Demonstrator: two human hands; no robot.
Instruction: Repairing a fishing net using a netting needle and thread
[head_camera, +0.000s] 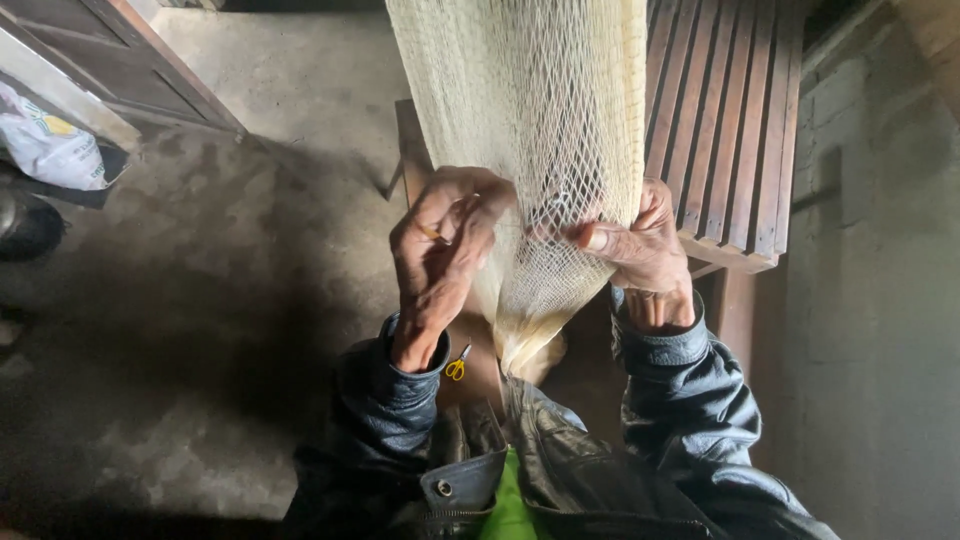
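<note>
A single head-worn camera looks steeply down from above the person's chest, facing forward and downward. It sits close: the two hands fill the centre, the left hand (437, 262) and right hand (638, 250) framed against a cream net (540, 110). Jacket sleeves occupy the bottom edge, a concrete floor (200, 300) spreads left, and a slatted wooden bench (725, 120) rises upper right.

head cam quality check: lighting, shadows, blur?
Head view: light comes from the top, so the cream net is bright and nearly washed out; the lower floor and dark jacket sink into shadow; left hand and right hand are reasonably sharp; the edges bow slightly, as with a wide lens.
</note>
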